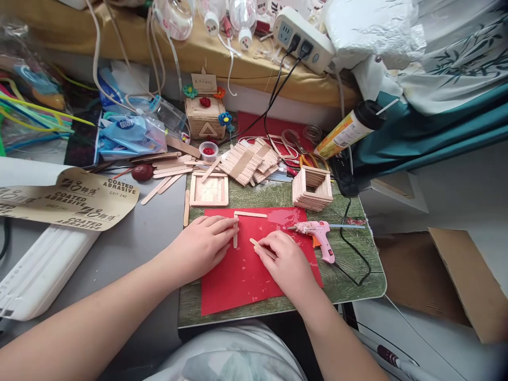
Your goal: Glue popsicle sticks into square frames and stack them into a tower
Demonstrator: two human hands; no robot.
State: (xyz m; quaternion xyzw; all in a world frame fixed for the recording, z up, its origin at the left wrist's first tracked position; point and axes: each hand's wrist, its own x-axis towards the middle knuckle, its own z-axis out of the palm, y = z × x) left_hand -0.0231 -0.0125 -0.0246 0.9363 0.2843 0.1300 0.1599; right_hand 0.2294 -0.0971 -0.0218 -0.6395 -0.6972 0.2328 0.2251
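Note:
My left hand [206, 241] lies over a red sheet [226, 296], fingers stretched out, its fingertips touching an upright-lying craft stick [235, 239]. Another craft stick [254, 214] meets the top of that one, forming a corner. In my right hand [283, 256] a third craft stick [254, 242] is pinched between thumb and fingers, mostly covered by them. To the right of this hand, a pink glue gun [323, 241] rests on its side, its nozzle on the sheet near whitish glue marks.
Behind the sheet are a square stick frame [209, 203], a hollow stick box [311, 203] and slatted stick panels [242, 164]. A decorated stick box [204, 119] stands farther back. A drink cup [345, 132] leans at right. The glue gun's black cord [365, 264] loops near the table edge.

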